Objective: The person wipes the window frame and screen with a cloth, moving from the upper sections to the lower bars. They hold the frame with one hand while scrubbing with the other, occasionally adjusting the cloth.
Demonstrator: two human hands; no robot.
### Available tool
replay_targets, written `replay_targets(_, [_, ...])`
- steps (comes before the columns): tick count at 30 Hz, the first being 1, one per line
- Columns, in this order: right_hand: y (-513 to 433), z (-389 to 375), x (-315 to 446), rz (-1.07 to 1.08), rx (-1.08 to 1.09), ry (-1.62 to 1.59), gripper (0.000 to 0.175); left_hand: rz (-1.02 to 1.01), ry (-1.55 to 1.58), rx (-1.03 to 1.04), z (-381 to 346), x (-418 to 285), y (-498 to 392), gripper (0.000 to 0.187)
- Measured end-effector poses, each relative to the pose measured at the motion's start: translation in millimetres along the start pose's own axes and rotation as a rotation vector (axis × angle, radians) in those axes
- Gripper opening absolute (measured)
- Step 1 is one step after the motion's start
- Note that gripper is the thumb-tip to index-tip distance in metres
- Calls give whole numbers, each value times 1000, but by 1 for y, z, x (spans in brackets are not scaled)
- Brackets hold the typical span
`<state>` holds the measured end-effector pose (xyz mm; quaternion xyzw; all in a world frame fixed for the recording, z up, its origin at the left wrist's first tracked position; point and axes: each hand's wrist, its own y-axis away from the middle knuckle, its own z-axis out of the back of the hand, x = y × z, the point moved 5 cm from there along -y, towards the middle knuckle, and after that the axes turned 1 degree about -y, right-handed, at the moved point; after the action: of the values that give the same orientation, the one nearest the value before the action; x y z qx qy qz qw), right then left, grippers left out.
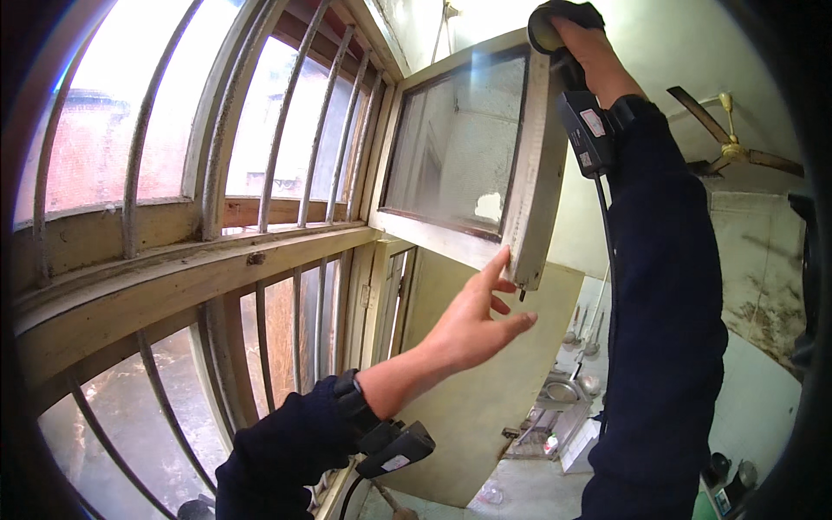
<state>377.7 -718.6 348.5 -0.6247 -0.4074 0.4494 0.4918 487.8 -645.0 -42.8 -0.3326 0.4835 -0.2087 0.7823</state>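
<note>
A white-painted wooden window sash [532,162] with a glass pane [455,143] stands swung into the room. Its pane has a pale, jagged patch low on the right side. My left hand [478,318] is raised to the sash's bottom corner, index fingertip at the frame and the other fingers apart, holding nothing. A small metal bolt end [522,295] sticks down beside it. My right hand [588,49] reaches up to the sash's top corner, gripping a dark round object [547,31] against it. What that object is, I cannot tell.
A barred wooden window [195,250] runs along the left. Below the sash is a pale yellow panel [468,377]. A ceiling fan [733,151] hangs at the right. Ladles [591,341] hang on the far wall above a strainer [561,391]. Cabled black devices [587,133] are on both my wrists.
</note>
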Motion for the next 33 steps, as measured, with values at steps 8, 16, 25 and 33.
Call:
replay_targets(8, [31,11,-48,-165,192,291,62,-11,161,96,-29,18,-15,96])
replay_targets(16, [197,33,-13,-36,75,-3,34,33,318,95,-34,47,0,99])
replay_targets(25, [358,78,4,-86,196,96,40,206,490,-65,-34,94,29,85])
replay_targets(33, [354,90,-13,-158,356,-117,30,278,300,-3,-34,104,27,72])
